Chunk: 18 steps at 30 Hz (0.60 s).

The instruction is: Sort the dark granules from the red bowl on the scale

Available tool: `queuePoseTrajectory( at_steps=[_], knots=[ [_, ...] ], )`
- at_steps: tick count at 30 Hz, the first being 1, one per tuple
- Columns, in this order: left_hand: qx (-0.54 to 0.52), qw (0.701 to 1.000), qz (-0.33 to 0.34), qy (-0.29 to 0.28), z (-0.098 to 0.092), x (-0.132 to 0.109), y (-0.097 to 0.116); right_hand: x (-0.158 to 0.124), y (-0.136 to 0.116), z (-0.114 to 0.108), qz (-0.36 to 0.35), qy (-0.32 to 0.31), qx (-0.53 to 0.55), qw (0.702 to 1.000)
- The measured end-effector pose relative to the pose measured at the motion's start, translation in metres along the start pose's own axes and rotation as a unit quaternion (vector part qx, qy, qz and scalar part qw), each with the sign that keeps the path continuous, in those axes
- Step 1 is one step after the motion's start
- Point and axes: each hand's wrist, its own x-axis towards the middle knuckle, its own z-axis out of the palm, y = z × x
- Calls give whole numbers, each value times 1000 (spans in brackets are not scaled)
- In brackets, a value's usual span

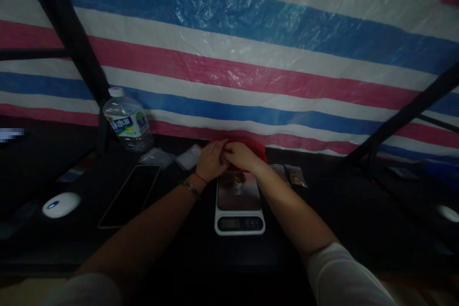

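Observation:
My left hand (pixel 211 161) and my right hand (pixel 241 155) meet fingertip to fingertip over a red bowl (pixel 257 149) at the back of a dark table. Between the fingers sits something small and pale; the dim light hides what it is. Just in front of the hands stands a white kitchen scale (pixel 239 205) with a shiny plate, and a small round item (pixel 239 179) rests on the plate's far end. My left wrist wears a bracelet.
A clear water bottle (pixel 128 121) stands at the back left. A dark phone (pixel 130 194) lies left of the scale, a white mouse (pixel 61 204) farther left. Small plastic bags (pixel 189 157) and packets (pixel 296 176) lie beside the bowl. A striped tarp (pixel 251 57) hangs behind.

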Motion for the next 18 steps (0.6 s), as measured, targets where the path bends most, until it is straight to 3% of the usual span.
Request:
queuePoseTrajectory(
  at_steps=[8, 18],
  knots=[
    [-49, 997, 2, -58, -4, 1, 3, -15, 0, -4, 11, 13, -50, 999],
    [-64, 996, 16, -61, -9, 3, 4, -19, 6, -8, -82, 9, -70, 994]
  ],
)
